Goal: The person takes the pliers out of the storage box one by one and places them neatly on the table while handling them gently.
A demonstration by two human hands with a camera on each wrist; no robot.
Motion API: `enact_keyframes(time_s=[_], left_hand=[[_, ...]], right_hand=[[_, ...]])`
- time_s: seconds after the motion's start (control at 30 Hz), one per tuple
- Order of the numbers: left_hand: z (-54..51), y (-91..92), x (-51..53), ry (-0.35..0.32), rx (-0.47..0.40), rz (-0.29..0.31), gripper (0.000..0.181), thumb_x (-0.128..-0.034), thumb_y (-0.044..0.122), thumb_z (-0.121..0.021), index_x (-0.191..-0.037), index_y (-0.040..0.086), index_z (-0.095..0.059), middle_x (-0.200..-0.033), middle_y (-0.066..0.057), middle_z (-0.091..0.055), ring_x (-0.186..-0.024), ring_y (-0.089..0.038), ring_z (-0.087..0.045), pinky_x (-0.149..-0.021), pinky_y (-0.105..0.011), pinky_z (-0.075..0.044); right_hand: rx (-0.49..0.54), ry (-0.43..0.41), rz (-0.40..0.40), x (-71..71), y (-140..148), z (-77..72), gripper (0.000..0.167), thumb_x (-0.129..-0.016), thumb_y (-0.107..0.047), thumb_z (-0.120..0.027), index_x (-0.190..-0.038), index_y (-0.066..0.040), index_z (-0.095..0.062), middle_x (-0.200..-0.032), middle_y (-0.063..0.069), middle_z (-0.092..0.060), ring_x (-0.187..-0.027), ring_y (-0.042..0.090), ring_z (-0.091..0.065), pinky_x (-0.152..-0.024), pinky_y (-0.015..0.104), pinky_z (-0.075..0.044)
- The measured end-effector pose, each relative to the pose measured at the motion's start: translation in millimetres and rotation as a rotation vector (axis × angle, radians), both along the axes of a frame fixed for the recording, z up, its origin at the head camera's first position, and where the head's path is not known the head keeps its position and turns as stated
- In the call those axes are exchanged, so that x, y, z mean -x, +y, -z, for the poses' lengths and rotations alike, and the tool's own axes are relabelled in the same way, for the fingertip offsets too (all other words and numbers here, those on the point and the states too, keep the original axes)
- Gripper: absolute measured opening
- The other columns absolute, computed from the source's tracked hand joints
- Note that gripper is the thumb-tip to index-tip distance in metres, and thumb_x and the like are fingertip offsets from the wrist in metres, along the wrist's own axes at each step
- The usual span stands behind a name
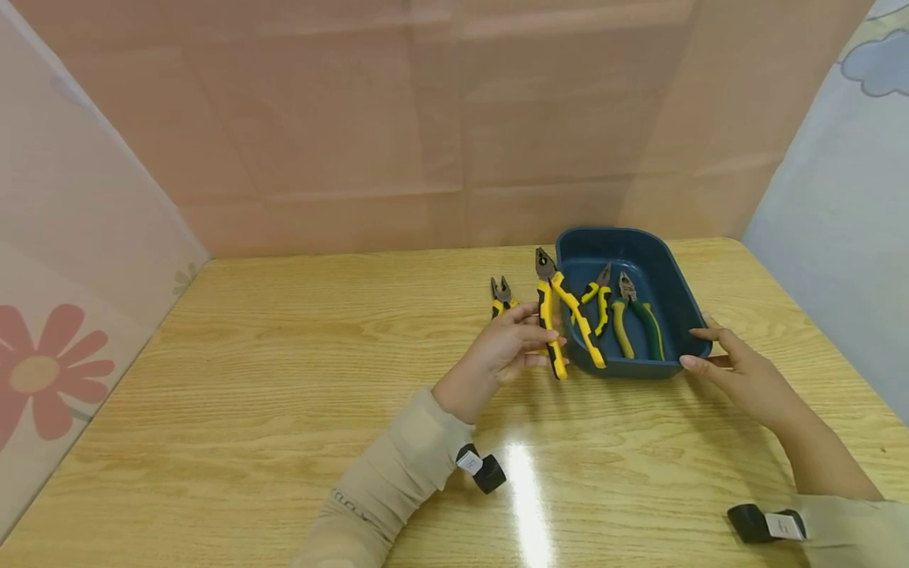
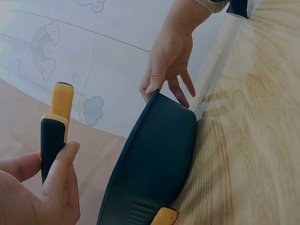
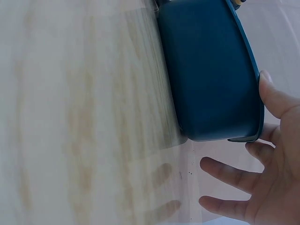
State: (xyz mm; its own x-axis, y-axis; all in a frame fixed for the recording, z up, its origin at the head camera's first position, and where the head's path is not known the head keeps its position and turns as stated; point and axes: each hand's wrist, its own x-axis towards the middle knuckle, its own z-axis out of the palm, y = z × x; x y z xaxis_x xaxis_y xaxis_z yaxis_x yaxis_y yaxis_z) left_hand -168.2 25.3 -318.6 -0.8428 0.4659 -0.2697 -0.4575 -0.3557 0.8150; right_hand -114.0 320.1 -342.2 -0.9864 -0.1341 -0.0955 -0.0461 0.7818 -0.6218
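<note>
**Combination pliers raised in your left hand, basin corner pinched in your right**

Far left: side panel with a red flower [image 1: 57, 371]. Wood-grain worktop [image 1: 284, 379] runs across, pinkish-brown backdrop [image 1: 355, 118] behind it.

Next, a smaller pair of pliers [image 1: 501, 293], jaws parted, lies on the worktop just beside the basin, partly hidden by your left hand [image 1: 507, 343].

That hand grips one handle of the yellow-and-black combination pliers [image 1: 546, 304] between thumb and fingers. You have them clear of the worktop, head pointing away from you, handles spread; from overhead they overlap the basin's left edge. Left wrist view shows the handle apart from the rim.

Dark blue basin [image 1: 632, 368] stands on the worktop. Inside, left to right: yellow-and-black pliers [image 1: 603, 312], then green-and-yellow pliers [image 1: 649, 321].

Right: your right hand [image 1: 753, 383] pinches the basin's near right corner, thumb on the rim, outer fingers spread free.
</note>
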Motion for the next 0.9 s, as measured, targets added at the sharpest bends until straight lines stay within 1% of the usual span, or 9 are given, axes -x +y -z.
enact_keyframes(time_s=[0.1, 0.23, 0.33, 0.5, 0.6, 0.7, 0.8, 0.87, 0.9], left_hand=[[-0.1, -1.4, 0.1, -0.005, 0.009, 0.001, 0.056, -0.0797, -0.012, -0.050, -0.131, 0.003, -0.032, -0.109, -0.020, -0.045, -0.086, -0.030, -0.055, -0.074, -0.045, -0.046], [-0.1, -3.5, -0.5, -0.009, 0.025, -0.004, 0.061, -0.0804, -0.012, -0.049, -0.134, 0.003, -0.025, -0.113, -0.021, -0.043, -0.096, -0.034, -0.052, -0.078, -0.046, -0.044], [0.5, -5.9, -1.1, -0.007, 0.035, -0.008, 0.062, -0.0807, -0.012, -0.049, -0.135, 0.003, -0.023, -0.116, -0.022, -0.042, -0.097, -0.034, -0.052, -0.080, -0.046, -0.043], [1.8, -10.2, -1.7, -0.012, 0.037, -0.004, 0.063, -0.0806, -0.012, -0.049, -0.135, 0.004, -0.022, -0.121, -0.023, -0.039, -0.096, -0.033, -0.052, -0.082, -0.046, -0.042], [2.6, -12.6, -2.3, -0.013, 0.031, 0.000, 0.062, -0.0809, -0.011, -0.048, -0.135, 0.004, -0.022, -0.117, -0.020, -0.043, -0.092, -0.030, -0.054, -0.084, -0.047, -0.040], [3.3, -13.7, -2.7, 0.000, 0.025, 0.008, 0.061, -0.0812, -0.011, -0.048, -0.135, 0.003, -0.022, -0.107, -0.014, -0.048, -0.088, -0.027, -0.055, -0.084, -0.048, -0.039], [4.0, -14.4, -3.3, 0.019, 0.030, 0.012, 0.060, -0.0816, -0.011, -0.047, -0.135, 0.001, -0.023, -0.100, -0.011, -0.048, -0.093, -0.032, -0.053, -0.082, -0.047, -0.041], [4.3, -15.1, -3.5, 0.017, 0.038, 0.006, 0.059, -0.0815, -0.011, -0.048, -0.134, 0.001, -0.024, -0.103, -0.013, -0.048, -0.098, -0.035, -0.050, -0.081, -0.046, -0.042], [4.6, -15.6, -3.5, 0.016, 0.050, 0.002, 0.059, -0.0816, -0.010, -0.048, -0.134, 0.002, -0.025, -0.105, -0.013, -0.048, -0.098, -0.035, -0.051, -0.079, -0.044, -0.044]], right_hand=[[-0.001, 0.007, 0.000, -0.1, 0.4, 0.2, 0.062, -0.091, -0.031, -0.042, -0.138, -0.003, -0.012, -0.140, 0.023, 0.000, -0.104, 0.047, -0.036, -0.064, 0.052, -0.040], [0.008, 0.009, -0.001, -0.5, 0.2, 0.6, 0.063, -0.091, -0.031, -0.042, -0.138, -0.005, -0.009, -0.139, 0.025, -0.002, -0.104, 0.047, -0.036, -0.063, 0.050, -0.041], [0.016, 0.005, 0.000, -0.6, 0.0, 0.6, 0.065, -0.091, -0.030, -0.042, -0.139, -0.005, -0.007, -0.139, 0.026, -0.002, -0.104, 0.046, -0.036, -0.062, 0.049, -0.041], [0.003, 0.002, -0.001, 0.3, -0.1, 0.3, 0.061, -0.091, -0.031, -0.042, -0.137, -0.003, -0.014, -0.141, 0.020, 0.002, -0.105, 0.047, -0.035, -0.064, 0.052, -0.040], [0.002, 0.005, -0.002, 0.1, -0.3, 0.3, 0.060, -0.091, -0.031, -0.042, -0.136, -0.002, -0.016, -0.141, 0.018, 0.004, -0.105, 0.048, -0.035, -0.064, 0.053, -0.040], [0.007, 0.014, -0.003, -0.6, -0.4, 0.2, 0.060, -0.091, -0.031, -0.042, -0.136, -0.002, -0.016, -0.141, 0.018, 0.004, -0.105, 0.047, -0.036, -0.064, 0.052, -0.040], [0.005, 0.022, -0.001, -1.0, -0.3, 0.4, 0.060, -0.091, -0.030, -0.042, -0.136, -0.002, -0.016, -0.141, 0.019, 0.003, -0.104, 0.047, -0.036, -0.063, 0.051, -0.041], [0.006, 0.023, 0.001, -1.2, -0.4, 0.5, 0.060, -0.091, -0.031, -0.042, -0.137, -0.002, -0.015, -0.141, 0.020, 0.003, -0.104, 0.047, -0.036, -0.063, 0.051, -0.040], [0.004, 0.023, 0.001, -1.2, -0.5, 0.5, 0.060, -0.091, -0.031, -0.042, -0.137, -0.002, -0.015, -0.141, 0.020, 0.002, -0.103, 0.047, -0.037, -0.063, 0.051, -0.040]])
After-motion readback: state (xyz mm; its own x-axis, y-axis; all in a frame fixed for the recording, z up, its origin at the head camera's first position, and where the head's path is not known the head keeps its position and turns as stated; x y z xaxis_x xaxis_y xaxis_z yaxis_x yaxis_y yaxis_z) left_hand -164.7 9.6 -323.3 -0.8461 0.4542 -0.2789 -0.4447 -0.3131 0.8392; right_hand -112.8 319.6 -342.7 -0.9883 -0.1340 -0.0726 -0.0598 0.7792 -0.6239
